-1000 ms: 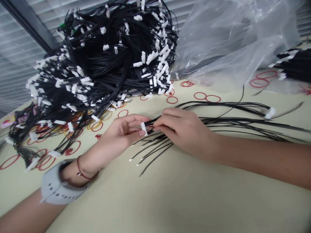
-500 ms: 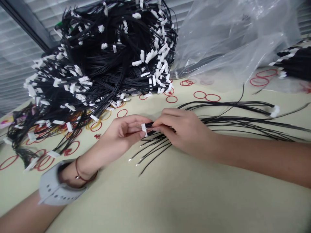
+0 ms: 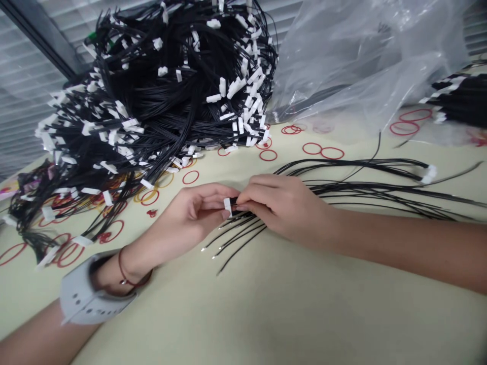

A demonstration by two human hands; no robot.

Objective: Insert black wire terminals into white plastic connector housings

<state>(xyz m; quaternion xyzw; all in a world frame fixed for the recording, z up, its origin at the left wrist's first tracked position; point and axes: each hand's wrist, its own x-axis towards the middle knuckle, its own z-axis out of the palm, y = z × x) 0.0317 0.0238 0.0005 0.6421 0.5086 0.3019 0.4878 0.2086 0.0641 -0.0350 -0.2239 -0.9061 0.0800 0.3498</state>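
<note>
Both hands pinch narrowly, the left hand (image 3: 186,215) on a white connector (image 3: 228,206), the right hand (image 3: 283,208) on its black wires (image 3: 243,221).

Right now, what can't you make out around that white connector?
Head view:
Wires entering the white connector: hidden by fingers of the right hand.
Wire heap core: hidden by its outer wires.
Plastic bag contents: blurred by its film.
Black wire bundle: cut off by right edge.
</note>
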